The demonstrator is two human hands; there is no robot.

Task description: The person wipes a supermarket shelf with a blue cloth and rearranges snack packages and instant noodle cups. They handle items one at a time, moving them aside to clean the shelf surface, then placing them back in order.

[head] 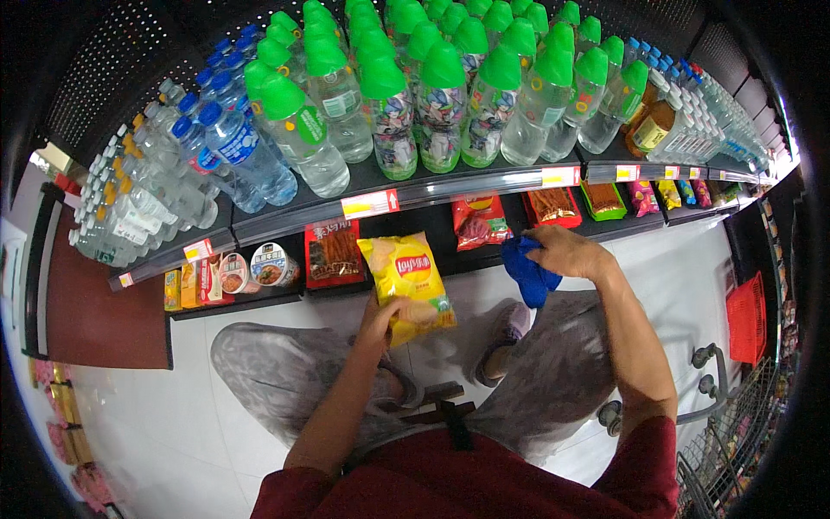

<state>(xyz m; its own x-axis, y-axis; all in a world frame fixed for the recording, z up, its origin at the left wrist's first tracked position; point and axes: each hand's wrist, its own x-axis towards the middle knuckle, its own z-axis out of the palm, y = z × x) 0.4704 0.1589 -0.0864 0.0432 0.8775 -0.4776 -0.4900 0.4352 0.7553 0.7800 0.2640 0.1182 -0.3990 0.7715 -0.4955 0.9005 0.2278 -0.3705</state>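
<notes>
My left hand (388, 318) grips a yellow bag of Lay's potato chips (407, 272) by its lower left side, in front of the bottom shelf (408, 230). In my right hand (561, 252) is a crumpled blue cloth (528, 272), which hangs down beside a red snack bag (480, 220) with a round pinkish picture. Left of the chips, a red-and-black packet of brown strip snacks (332, 253) lies on that shelf. Right of my right hand are another red packet (552, 206) and a green-edged packet (603, 198).
Green-capped water bottles (441, 104) and blue-capped bottles (237, 152) crowd the upper shelf, above a price rail (454, 188). Cup noodles (272, 265) stand at lower left. To the right are a red basket (747, 318) and a wire cart (726, 441). My knees flank the white floor (194, 402).
</notes>
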